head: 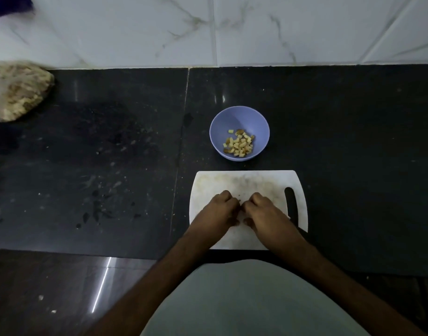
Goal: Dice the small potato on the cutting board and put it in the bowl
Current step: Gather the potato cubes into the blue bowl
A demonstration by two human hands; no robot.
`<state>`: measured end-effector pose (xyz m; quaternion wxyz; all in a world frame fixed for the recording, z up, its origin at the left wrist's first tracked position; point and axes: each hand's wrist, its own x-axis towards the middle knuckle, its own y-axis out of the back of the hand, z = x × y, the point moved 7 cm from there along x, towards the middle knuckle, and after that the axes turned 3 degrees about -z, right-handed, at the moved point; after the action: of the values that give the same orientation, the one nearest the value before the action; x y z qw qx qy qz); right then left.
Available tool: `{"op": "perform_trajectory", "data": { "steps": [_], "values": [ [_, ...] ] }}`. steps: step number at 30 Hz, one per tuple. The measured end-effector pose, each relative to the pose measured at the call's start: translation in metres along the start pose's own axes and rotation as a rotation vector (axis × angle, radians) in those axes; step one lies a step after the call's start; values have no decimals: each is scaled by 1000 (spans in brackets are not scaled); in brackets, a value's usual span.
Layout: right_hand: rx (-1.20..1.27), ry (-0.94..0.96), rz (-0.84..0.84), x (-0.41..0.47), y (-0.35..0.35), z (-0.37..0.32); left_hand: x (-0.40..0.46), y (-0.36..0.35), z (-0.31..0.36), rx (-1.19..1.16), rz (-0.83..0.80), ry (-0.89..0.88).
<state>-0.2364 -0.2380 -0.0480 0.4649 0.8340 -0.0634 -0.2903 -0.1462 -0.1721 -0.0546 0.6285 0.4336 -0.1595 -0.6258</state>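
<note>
White plastic cutting board (246,180) lies under both hands. Left hand (219,209) and right hand (263,210) sit knuckle to knuckle, fingers curled down onto it; whether they hold anything cannot be told. One lilac bowl (239,117), just beyond the fingertips, holds the potato dice (239,143).

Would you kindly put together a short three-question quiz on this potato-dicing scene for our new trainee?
1. True or false: the purple bowl already holds diced potato.
2. What does the left hand hover over? A) cutting board B) bowl C) plastic bag
3. Fill in: the bowl stands on the black ___ beyond the board.

Key: 1 true. 2 A; the right hand is there too, fingers curled, anything held hidden. 3 countertop.
</note>
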Motion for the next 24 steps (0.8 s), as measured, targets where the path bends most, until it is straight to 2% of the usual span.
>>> {"op": "perform_trajectory", "data": {
  "steps": [4,10,15,19,24],
  "values": [
    [24,12,52,-3,-8,0,-5,-5,5,-12,44,-40],
    [64,-37,119,-11,-1,5,-9,-3,-1,-107,94,3],
    [207,-132,271,-19,34,27,-9,9,-1,-165,171,25],
    [281,-237,402,-27,58,60,-7,19,-7,-480,262,178],
    [498,-284,353,-28,50,81,-3,13,-11,-962,227,317]
  ]
}}
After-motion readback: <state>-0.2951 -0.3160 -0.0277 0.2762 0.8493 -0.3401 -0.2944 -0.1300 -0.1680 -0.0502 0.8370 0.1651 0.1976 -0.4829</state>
